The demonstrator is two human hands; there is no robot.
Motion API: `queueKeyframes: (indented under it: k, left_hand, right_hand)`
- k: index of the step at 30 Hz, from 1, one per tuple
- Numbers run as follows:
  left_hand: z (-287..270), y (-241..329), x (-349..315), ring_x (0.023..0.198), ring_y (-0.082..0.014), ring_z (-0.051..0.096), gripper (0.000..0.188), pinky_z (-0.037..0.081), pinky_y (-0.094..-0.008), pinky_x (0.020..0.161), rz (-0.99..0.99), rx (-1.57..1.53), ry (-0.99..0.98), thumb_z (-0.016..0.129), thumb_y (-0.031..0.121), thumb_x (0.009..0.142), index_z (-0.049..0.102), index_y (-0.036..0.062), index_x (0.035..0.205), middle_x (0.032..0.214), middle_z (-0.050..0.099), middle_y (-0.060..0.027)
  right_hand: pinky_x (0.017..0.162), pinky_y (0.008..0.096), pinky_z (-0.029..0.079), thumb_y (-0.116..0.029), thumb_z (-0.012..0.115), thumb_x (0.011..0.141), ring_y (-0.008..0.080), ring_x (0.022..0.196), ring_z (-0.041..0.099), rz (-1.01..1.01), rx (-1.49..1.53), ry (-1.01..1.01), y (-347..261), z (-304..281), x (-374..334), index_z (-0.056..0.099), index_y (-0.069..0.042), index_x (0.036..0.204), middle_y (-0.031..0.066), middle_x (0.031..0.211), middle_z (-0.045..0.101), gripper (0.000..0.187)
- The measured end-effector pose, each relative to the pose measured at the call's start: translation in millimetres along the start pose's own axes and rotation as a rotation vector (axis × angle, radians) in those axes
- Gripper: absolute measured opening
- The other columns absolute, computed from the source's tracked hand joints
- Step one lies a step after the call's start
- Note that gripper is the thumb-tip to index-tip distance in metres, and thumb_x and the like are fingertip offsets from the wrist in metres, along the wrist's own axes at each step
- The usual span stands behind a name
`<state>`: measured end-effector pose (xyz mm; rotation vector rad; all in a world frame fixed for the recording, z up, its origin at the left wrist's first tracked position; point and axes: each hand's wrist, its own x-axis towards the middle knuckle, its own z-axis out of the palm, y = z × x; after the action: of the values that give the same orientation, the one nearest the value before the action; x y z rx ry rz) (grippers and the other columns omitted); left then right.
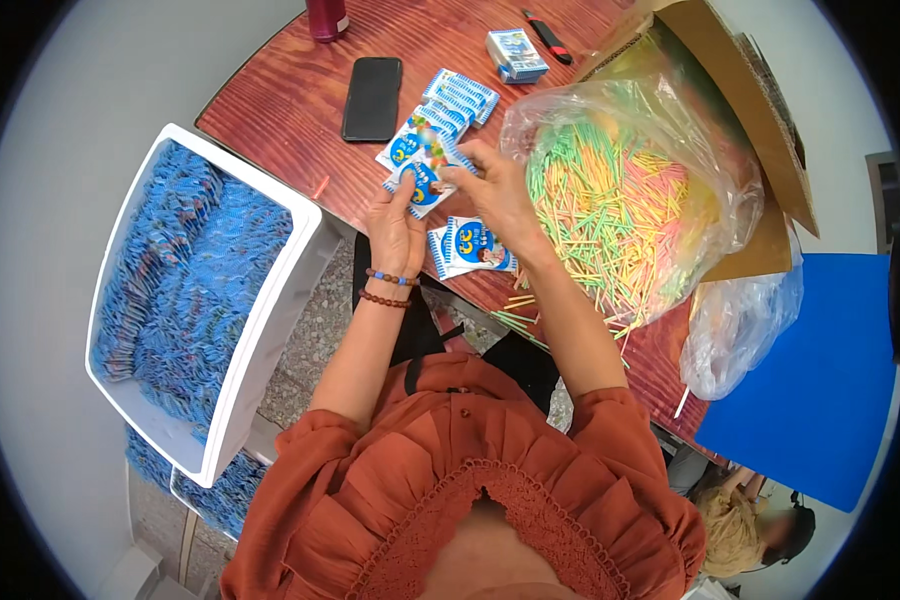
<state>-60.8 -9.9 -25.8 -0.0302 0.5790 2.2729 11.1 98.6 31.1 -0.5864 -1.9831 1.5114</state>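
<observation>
Over the near edge of the wooden table, my left hand (398, 235) pinches a small blue-and-white packet (426, 190) by its lower left side. My right hand (498, 195) has its thumb and fingers closed at the packet's upper right end. Just beyond lies an overlapping row of similar packets (460, 97), partly covered by the held one. A few more blue-and-white packets (472, 244) rest below, beside my right wrist. Close to my right forearm, thin pastel sticks (610, 200) in green, yellow, orange and pink spill from a clear plastic bag (735, 190).
A white bin (305, 215) full of blue packets stands at the left. On the table (270, 110) are a black phone (372, 98), a small box (517, 55), a red-and-black cutter (547, 37) and a dark red bottle (327, 18). A cardboard box (745, 80) rises at the right.
</observation>
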Motion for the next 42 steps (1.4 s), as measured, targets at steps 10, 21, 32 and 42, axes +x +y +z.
queueKeyframes:
  k: [10,21,32,42]
  left_hand:
    - [-29.6,24.9,-10.8,0.110,-0.0120,0.053,0.028,0.046,-0.0249,0.086,0.587,0.715,0.174,0.061,0.011,0.094,0.056,0.0018,0.119,0.114,0.059,-0.0061]
    - [-5.3,-13.8,-27.9,0.093,-0.0252,0.052,0.034,0.033,-0.0415,0.082,0.675,2.081,-0.203,0.078,0.031,0.072,0.062,0.0078,0.090,0.083,0.058,-0.0047]
    - [-10.4,-4.5,-16.8,0.086,-0.0234,0.056,0.015,0.033,-0.0390,0.082,0.902,2.038,-0.431,0.071,0.022,0.081,0.068,0.0093,0.088,0.084,0.062,-0.0029]
    - [18.3,-10.8,-32.6,0.075,-0.0088,0.061,0.009,0.046,-0.0254,0.066,0.215,1.139,-0.353,0.065,0.008,0.090,0.069,0.0037,0.097,0.086,0.068,-0.0032]
  right_hand:
    - [0.077,0.0418,0.050,-0.024,0.066,0.084,0.0355,0.089,0.066,-0.031,-0.696,0.099,37.7,26.7,37.7,0.066,-0.004,0.105,0.0209,0.095,0.068,0.030]
    - [0.067,0.0338,0.049,-0.020,0.064,0.086,0.0229,0.073,0.065,0.290,-0.437,-0.037,10.6,-60.4,-63.3,0.066,-0.001,0.100,0.0128,0.085,0.068,0.024]
    - [0.072,0.0344,0.048,-0.020,0.064,0.085,0.0239,0.078,0.063,0.123,-0.549,0.131,34.5,-82.9,-97.6,0.066,-0.003,0.101,0.0118,0.088,0.065,0.023]
    - [0.067,0.0219,0.047,-0.010,0.066,0.088,0.0037,0.075,0.056,0.196,0.036,0.018,25.4,-77.0,-81.5,0.066,0.000,0.100,-0.0017,0.080,0.064,0.015]
